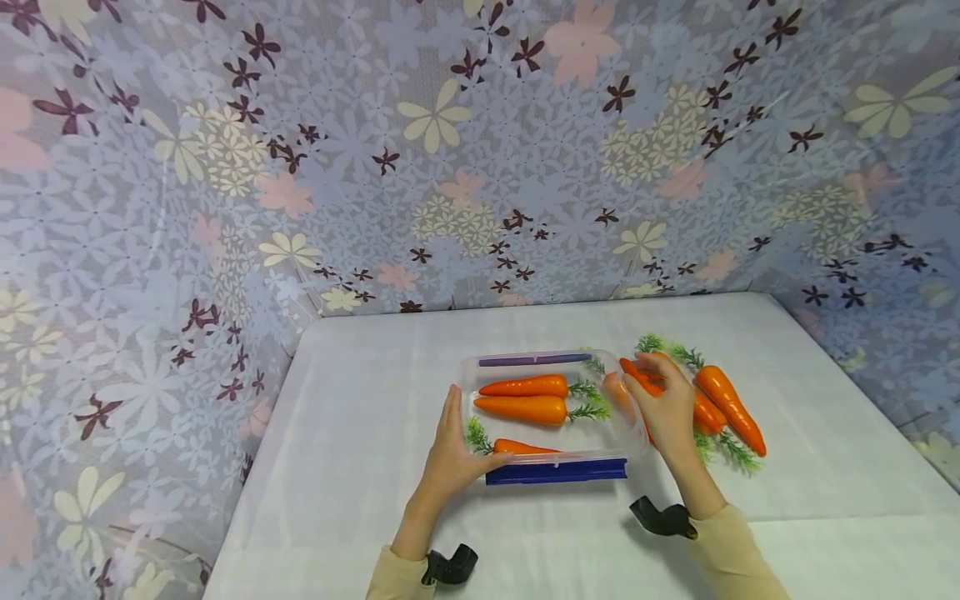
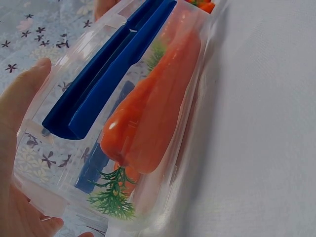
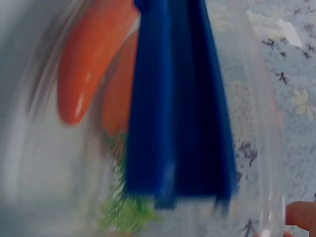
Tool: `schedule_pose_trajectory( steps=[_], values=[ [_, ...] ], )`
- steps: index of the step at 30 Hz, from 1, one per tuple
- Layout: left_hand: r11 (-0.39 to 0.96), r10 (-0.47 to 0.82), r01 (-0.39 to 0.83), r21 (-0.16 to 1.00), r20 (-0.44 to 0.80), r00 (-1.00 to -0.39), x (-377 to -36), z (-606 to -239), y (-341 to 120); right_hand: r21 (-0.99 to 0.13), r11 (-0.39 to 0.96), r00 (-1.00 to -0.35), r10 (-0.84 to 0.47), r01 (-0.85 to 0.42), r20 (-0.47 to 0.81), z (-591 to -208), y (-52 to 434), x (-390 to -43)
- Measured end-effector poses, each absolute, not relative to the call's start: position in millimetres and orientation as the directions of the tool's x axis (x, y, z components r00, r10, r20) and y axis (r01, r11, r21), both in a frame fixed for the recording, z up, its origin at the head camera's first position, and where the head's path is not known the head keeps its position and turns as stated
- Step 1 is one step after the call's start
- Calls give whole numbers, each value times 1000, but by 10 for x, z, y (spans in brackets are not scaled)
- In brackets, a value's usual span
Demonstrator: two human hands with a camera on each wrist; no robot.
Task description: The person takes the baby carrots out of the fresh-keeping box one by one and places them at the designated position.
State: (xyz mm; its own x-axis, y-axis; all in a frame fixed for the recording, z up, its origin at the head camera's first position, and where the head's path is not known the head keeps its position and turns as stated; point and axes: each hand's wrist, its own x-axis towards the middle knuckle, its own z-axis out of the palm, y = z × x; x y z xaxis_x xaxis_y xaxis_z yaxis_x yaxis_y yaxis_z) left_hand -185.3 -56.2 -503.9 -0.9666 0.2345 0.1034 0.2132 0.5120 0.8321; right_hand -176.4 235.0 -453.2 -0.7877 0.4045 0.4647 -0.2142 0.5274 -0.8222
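A clear plastic container (image 1: pixel 592 457) has a blue latch (image 1: pixel 555 472) on its front and another blue latch (image 1: pixel 536 360) at its back. Several orange carrots lie inside, among them two side by side (image 1: pixel 521 409) and one (image 1: pixel 525 447) against the front wall, all with green feathery tops. My left hand (image 1: pixel 453 458) grips the left front corner, thumb over the front rim and fingers along the left wall. My right hand (image 1: pixel 671 408) holds the right rim with bent fingers. Through the wall in the left wrist view shows the front carrot (image 2: pixel 148 108). The right wrist view is blurred.
More carrots (image 1: pixel 731 408) lie in a pile on the white-covered table (image 1: pixel 360 400), right of the container and partly behind my right hand. A flower-patterned cloth (image 1: pixel 480 167) hangs behind and at both sides of the table.
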Motion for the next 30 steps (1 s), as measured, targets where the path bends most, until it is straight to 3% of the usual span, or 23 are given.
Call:
schedule_pose_trajectory(
  steps=[6, 14, 24, 30],
  values=[
    [526, 235, 197, 827, 81, -969, -1848, -5000, -565, -845, 481, -837, 345, -232, 426, -4286, 2034, -1682],
    [531, 234, 203, 822, 88, -968, -1848, -5011, -559, -842, 481, -877, 261, -245, 404, -4511, 1927, -1879],
    [515, 242, 216, 830, 101, -965, -1839, -4997, -538, -759, 598, -907, 119, -259, 404, -4606, 1851, -1943],
    [523, 233, 213, 826, 102, -967, -1842, -5006, -552, -804, 542, -943, 57, -246, 327, -4644, 1856, -1996]
  ],
)
